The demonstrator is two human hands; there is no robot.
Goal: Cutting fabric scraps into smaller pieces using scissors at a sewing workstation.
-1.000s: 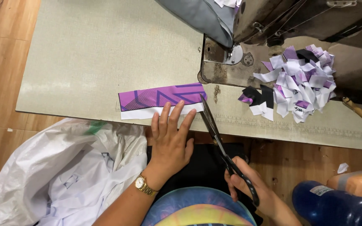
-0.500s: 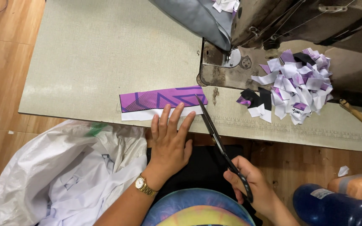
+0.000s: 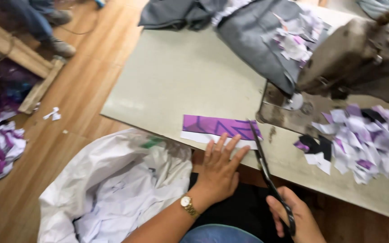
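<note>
Right hand [image 3: 293,216] grips the scissors [image 3: 269,175], blades at the strip's right end. Left hand [image 3: 219,168] lies flat, fingers spread, pinning the purple-and-white strip [image 3: 219,128] at the table [image 3: 181,81] edge — likely light, limp, prone to sliding; best held beside the blades.

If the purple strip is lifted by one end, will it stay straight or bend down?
The purple strip lies thin and flat under the left hand, so it probably droops. It looks light; the scissors might push it sideways.

left hand [image 3: 219,168] flat, fingers spread | right hand [image 3: 293,218] gripping, fingers curled
</note>
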